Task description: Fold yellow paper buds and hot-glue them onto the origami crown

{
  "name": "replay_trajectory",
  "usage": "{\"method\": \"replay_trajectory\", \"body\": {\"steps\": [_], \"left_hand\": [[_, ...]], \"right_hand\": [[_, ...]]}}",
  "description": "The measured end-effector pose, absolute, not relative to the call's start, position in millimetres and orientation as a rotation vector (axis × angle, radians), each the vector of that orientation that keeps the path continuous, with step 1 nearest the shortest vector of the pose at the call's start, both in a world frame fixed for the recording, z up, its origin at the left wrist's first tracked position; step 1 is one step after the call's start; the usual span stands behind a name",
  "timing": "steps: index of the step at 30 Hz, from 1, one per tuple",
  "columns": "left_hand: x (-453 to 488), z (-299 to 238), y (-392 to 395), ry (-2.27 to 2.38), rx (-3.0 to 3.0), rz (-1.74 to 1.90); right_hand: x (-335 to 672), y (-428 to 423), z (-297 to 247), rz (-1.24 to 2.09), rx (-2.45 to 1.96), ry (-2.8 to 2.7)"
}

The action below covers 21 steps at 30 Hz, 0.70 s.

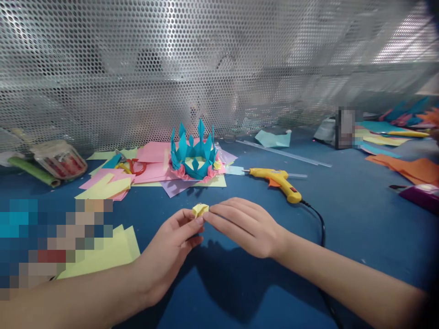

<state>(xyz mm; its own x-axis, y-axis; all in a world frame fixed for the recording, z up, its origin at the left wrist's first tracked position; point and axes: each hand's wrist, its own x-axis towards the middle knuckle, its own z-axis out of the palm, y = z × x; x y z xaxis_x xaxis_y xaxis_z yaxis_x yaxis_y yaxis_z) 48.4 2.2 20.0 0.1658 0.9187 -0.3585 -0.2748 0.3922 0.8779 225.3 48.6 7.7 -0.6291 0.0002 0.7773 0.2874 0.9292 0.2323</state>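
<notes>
A small folded piece of yellow paper [200, 210] is pinched between the fingertips of both hands, above the blue table. My left hand [174, 235] grips it from the left with thumb and forefinger. From the right, my right hand [248, 226] closes on its other side, its fingers pressed together. Behind them stands a blue paper crown [195, 157] with pointed tips and pink folded paper around its base. A yellow glue gun [277, 180] lies to the right of the crown, its nozzle pointing left.
Pink, yellow and purple paper sheets [154, 153] spread under the crown, with red-handled scissors [137, 167] among them. Yellow sheets [109, 251] lie by my left forearm. The glue gun's black cord [322, 224] runs under my right forearm. Orange paper [408, 167] lies at right; a perforated metal sheet [219, 68] rises behind.
</notes>
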Motion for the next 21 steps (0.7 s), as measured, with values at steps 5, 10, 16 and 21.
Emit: {"method": "replay_trajectory", "body": {"steps": [5, 10, 16, 21], "left_hand": [[48.4, 16.3, 6.8, 1.158, 1.026, 0.914], [30.0, 34.2, 39.4, 1.269, 1.557, 0.975], [20.8, 102.9, 119.1, 1.163, 2.331, 0.798], [51.2, 132.6, 175.5, 1.352, 2.403, 0.454]], "right_hand": [[227.7, 53.0, 2.6, -0.352, -0.271, -2.169], [230.3, 61.9, -6.1, -0.055, -0.518, -1.963], [221.0, 66.1, -9.5, 0.571, -0.79, -1.654], [216.3, 70.9, -9.3, 1.03, -0.851, -1.367]]}}
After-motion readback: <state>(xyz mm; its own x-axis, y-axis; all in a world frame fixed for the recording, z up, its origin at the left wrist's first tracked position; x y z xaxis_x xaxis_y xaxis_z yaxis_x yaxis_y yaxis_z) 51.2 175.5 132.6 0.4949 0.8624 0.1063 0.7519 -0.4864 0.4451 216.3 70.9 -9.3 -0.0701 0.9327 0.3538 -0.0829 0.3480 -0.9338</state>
